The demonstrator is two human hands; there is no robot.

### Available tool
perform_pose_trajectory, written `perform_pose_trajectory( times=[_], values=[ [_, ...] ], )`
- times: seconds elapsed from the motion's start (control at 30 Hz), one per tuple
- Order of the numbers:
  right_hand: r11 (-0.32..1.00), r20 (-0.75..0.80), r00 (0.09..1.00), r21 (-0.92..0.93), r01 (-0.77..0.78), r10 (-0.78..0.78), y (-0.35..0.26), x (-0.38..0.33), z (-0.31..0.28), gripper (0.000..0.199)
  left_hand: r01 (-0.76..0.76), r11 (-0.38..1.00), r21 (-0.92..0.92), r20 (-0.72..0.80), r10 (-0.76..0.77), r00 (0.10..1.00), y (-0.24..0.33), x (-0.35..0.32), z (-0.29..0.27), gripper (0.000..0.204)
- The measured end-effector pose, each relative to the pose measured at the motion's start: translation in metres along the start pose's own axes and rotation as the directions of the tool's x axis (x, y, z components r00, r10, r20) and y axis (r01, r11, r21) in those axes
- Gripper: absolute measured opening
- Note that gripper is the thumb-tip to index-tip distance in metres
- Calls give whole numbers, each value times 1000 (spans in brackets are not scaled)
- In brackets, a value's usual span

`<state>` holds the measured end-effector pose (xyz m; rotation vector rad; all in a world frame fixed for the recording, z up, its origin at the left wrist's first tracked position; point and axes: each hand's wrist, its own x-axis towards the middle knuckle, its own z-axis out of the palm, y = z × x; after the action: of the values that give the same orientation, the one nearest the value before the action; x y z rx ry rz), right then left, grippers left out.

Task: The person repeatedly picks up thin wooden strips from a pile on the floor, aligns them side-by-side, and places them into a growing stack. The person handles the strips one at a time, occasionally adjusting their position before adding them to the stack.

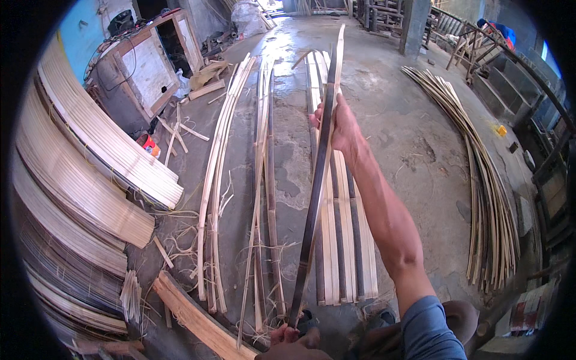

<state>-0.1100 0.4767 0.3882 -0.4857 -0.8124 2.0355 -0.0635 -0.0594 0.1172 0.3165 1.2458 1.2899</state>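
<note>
I hold one long dark bamboo strip (317,186) lengthwise in front of me, pointing away from me. My right hand (339,123), arm stretched out, grips it about two thirds of the way up. At the bottom edge my left hand (292,344) is closed around its near end. The strip's pale far tip reaches over the concrete floor. Under it lies a flat row of split bamboo slats (348,240), pale and dark.
Other long bamboo strips (217,180) lie on the floor to the left. Stacks of pale slats (102,144) fill the left side. A curved bundle of strips (489,198) lies on the right. A wooden plank (192,318) is near my feet. Wooden frames stand at the back.
</note>
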Motion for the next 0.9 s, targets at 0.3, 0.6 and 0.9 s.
perform_pose_trajectory(
  times=[0.3, 0.6, 0.9],
  values=[
    [953, 107, 973, -204, 223, -205, -36, -52, 35, 17, 63, 998, 3, 31, -63, 998, -23, 7, -12, 41],
    [901, 131, 932, -242, 360, -337, -80, -68, 58, 12, -167, 960, 227, -6, 173, 985, 37, 10, 17, 49],
    [927, -95, 966, -317, 200, -241, -22, -23, -45, 17, -93, 981, 171, -30, 99, 995, -8, 10, -6, 48]
  ],
)
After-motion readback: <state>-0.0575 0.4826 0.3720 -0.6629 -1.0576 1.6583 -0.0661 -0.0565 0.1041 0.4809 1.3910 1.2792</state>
